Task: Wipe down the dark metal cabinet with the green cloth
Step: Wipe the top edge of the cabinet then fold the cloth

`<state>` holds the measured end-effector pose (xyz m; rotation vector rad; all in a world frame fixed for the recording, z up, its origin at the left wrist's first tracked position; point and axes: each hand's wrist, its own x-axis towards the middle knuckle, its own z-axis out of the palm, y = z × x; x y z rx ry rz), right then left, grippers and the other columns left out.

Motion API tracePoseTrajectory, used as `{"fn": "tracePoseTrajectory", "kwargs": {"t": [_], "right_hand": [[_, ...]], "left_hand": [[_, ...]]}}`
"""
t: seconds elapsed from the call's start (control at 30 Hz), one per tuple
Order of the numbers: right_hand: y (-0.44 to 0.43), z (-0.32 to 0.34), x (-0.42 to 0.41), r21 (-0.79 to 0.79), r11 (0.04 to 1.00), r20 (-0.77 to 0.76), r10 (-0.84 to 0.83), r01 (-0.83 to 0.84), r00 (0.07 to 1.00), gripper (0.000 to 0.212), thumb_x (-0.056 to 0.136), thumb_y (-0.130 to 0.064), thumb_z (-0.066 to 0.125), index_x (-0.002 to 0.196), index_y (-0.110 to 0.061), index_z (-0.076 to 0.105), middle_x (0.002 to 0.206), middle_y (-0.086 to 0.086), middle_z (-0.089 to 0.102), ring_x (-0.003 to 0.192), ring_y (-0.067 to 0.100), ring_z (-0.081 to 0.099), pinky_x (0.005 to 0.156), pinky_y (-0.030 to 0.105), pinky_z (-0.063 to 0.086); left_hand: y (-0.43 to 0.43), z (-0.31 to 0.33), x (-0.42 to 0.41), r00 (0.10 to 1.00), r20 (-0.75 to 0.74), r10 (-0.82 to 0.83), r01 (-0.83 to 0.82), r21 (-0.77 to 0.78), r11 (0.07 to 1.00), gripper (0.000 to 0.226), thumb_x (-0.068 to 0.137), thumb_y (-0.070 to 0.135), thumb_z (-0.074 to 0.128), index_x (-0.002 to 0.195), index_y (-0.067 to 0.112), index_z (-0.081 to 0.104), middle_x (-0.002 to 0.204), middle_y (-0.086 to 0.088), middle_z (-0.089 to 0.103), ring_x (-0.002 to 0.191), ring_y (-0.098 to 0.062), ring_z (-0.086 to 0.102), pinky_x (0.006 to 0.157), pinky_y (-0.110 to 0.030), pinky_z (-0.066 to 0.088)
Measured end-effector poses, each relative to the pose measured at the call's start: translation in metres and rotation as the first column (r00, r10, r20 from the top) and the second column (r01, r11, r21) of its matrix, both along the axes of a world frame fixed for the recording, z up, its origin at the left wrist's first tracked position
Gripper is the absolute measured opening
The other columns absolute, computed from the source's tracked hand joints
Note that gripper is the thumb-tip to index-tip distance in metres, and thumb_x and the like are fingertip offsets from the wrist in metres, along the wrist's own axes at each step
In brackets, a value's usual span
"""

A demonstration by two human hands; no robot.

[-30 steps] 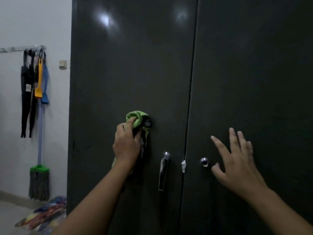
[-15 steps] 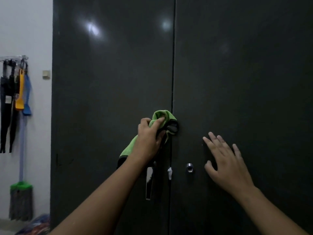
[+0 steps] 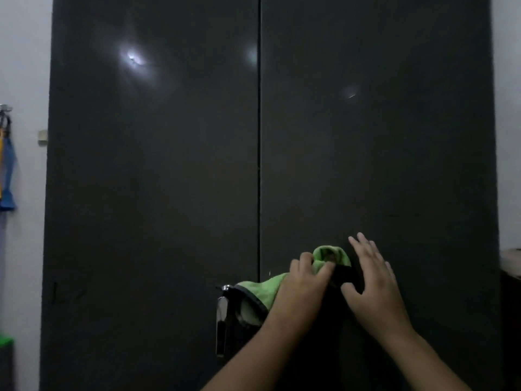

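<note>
The dark metal cabinet (image 3: 158,193) fills the view, its two tall doors meeting at a centre seam. My left hand (image 3: 303,292) presses the bunched green cloth (image 3: 265,292) against the right door, just right of the seam at handle height. Part of the cloth trails left over the seam, and a green fold shows above my fingers. My right hand (image 3: 375,280) rests flat on the right door with fingers spread, right beside the cloth.
A chrome lever handle (image 3: 221,320) hangs on the left door just left of the cloth. Blue and yellow tools (image 3: 7,176) hang on the white wall at far left. A pale surface (image 3: 510,263) shows at the right edge.
My left hand slid the cloth rightward from the left door across the seam onto the right door. The lock that showed beside the right hand is now covered. The view shifted right.
</note>
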<state>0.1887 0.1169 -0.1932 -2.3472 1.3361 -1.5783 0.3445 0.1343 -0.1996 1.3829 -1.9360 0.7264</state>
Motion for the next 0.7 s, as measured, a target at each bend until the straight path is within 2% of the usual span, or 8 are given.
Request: {"fn": "tracePoseTrajectory", "kwargs": {"t": [0.07,0.13,0.2,0.3,0.4,0.57,0.63,0.7], "right_hand": [[0.0,-0.003,-0.016,0.034,0.999,0.049,-0.006,0.004,0.999,0.084,0.085,-0.009,0.063,0.155,-0.034,0.025,0.163,-0.021,0.011,0.148,-0.003,-0.003,0.125,0.045,0.007],[0.001,-0.003,-0.031,0.068,0.998,0.078,0.001,-0.006,0.997,0.082,0.086,-0.009,0.064,0.154,-0.036,0.028,0.161,-0.024,0.009,0.148,-0.003,-0.003,0.124,0.046,0.013],[0.002,0.0,-0.036,0.078,0.997,0.039,0.012,-0.015,0.999,0.082,0.087,-0.011,0.064,0.153,-0.04,0.026,0.158,-0.031,0.004,0.148,-0.002,-0.006,0.124,0.046,0.015],[0.005,0.009,-0.031,0.023,1.0,-0.051,0.02,-0.019,0.999,0.083,0.088,-0.016,0.063,0.153,-0.045,0.021,0.159,-0.033,-0.003,0.149,0.0,-0.012,0.125,0.046,0.009],[0.007,0.019,-0.026,-0.053,0.998,-0.144,0.019,-0.026,0.989,0.08,0.088,-0.027,0.056,0.151,-0.052,0.014,0.156,-0.039,-0.011,0.147,-0.004,-0.021,0.123,0.038,-0.004],[0.008,0.029,-0.025,-0.053,0.998,-0.338,-0.048,0.032,0.94,0.078,0.094,-0.038,0.049,0.153,-0.051,-0.001,0.156,-0.033,-0.025,0.143,-0.002,-0.032,0.121,0.036,-0.013],[0.008,0.031,-0.024,-0.026,0.999,-0.372,-0.048,0.041,0.927,0.078,0.095,-0.04,0.047,0.155,-0.047,-0.003,0.158,-0.029,-0.025,0.144,-0.001,-0.032,0.122,0.038,-0.012],[0.009,0.03,-0.02,0.008,0.999,-0.398,-0.031,0.037,0.917,0.078,0.096,-0.04,0.045,0.156,-0.045,-0.004,0.158,-0.027,-0.025,0.145,0.002,-0.031,0.123,0.041,-0.01]], "left_hand": [[-0.004,0.002,-0.001,0.999,0.045,-0.003,0.003,-0.005,1.0,0.06,0.091,0.021,0.063,0.142,0.028,0.032,0.137,-0.012,0.032,0.115,-0.028,0.045,0.085,-0.035,0.053],[-0.005,0.012,0.004,0.989,0.15,-0.013,0.017,-0.024,1.0,0.063,0.092,0.024,0.062,0.144,0.031,0.027,0.14,-0.014,0.028,0.121,-0.029,0.039,0.093,-0.038,0.05],[-0.005,0.034,0.009,0.98,0.2,0.007,0.01,-0.084,0.996,0.068,0.092,0.027,0.062,0.147,0.035,0.023,0.141,-0.014,0.023,0.123,-0.029,0.034,0.097,-0.039,0.046],[-0.009,0.083,0.024,0.982,0.1,0.159,-0.132,-0.236,0.963,0.069,0.094,0.024,0.057,0.15,0.035,0.019,0.141,-0.014,0.017,0.12,-0.033,0.034,0.095,-0.04,0.044],[-0.008,0.13,0.049,0.959,-0.023,0.284,-0.275,-0.324,0.905,0.064,0.098,0.028,0.048,0.152,0.034,0.015,0.139,-0.012,0.02,0.116,-0.033,0.034,0.089,-0.042,0.039],[0.001,0.152,0.084,0.896,-0.315,0.313,-0.405,-0.29,0.867,0.061,0.097,0.033,0.049,0.152,0.032,0.023,0.138,-0.011,0.026,0.115,-0.033,0.035,0.087,-0.047,0.042],[0.007,0.14,0.087,0.887,-0.337,0.315,-0.409,-0.26,0.875,0.067,0.091,0.026,0.058,0.151,0.031,0.027,0.138,-0.01,0.027,0.114,-0.033,0.035,0.088,-0.047,0.044],[0.012,0.121,0.089,0.911,-0.274,0.309,-0.374,-0.232,0.898,0.075,0.083,0.018,0.066,0.149,0.028,0.032,0.138,-0.01,0.026,0.114,-0.033,0.036,0.087,-0.047,0.045]]}}
